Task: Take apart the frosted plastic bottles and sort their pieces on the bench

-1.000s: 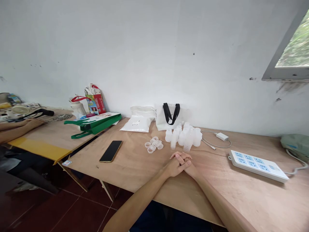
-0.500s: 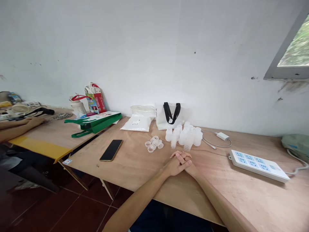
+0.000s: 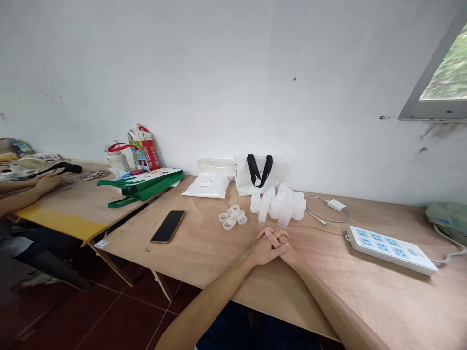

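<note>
Hands [image 3: 272,246] clasped, fingers interlaced, holding nothing, resting on the bench [image 3: 379,301] near its front edge. Just above them, toward the frame's middle, white plastic bottles [image 3: 279,206] in a tight cluster, upright, long axes vertical, apart from the hands. Just left of the bottles, plastic rings [image 3: 232,218] in a small heap; farther left, a phone [image 3: 167,226] lying flat.

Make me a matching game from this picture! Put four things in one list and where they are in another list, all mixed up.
Things:
1. Black smartphone
2. White power strip with blue sockets
3. White bag with black handles
4. Small see-through plastic rings

Places:
A. Against the wall, behind the white plastic bottles
B. In a little heap left of the bottles
C. Flat on the left part of the plywood table
D. At the table's right end

Pairs: 1-C, 2-D, 3-A, 4-B
</note>
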A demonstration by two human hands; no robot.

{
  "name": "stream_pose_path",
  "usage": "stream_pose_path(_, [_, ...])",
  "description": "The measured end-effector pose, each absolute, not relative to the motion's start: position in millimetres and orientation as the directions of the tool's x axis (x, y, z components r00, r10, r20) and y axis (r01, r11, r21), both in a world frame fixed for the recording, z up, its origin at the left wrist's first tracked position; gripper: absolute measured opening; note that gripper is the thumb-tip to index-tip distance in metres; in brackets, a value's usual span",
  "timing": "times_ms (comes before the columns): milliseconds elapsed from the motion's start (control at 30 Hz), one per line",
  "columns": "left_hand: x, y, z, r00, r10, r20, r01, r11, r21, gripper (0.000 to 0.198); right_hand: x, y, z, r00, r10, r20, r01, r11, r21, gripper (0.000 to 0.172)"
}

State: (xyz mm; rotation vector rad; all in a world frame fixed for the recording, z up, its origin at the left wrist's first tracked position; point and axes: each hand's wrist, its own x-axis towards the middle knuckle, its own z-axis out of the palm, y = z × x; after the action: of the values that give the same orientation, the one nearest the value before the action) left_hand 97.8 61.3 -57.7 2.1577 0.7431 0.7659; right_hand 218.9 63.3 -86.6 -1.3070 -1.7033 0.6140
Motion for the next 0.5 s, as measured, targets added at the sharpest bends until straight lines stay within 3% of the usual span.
stream_pose_path(267, [96.0, 61.7, -57.1, 0.673, 0.705, 0.224, 0.301, -0.538, 0.788, 0.04, 222.6, 68.1, -83.8, -0.244, 0.92, 0.307, 0.302, 0.373, -0.877, 0.034])
stream_pose_path(500, [95.8, 61.3, -55.2, 0.671, 0.698, 0.252, 0.278, -0.551, 0.787, 0.038, 226.2, 67.3, -81.9, -0.27, 0.911, 0.311, 0.289, 0.385, -0.877, 0.037])
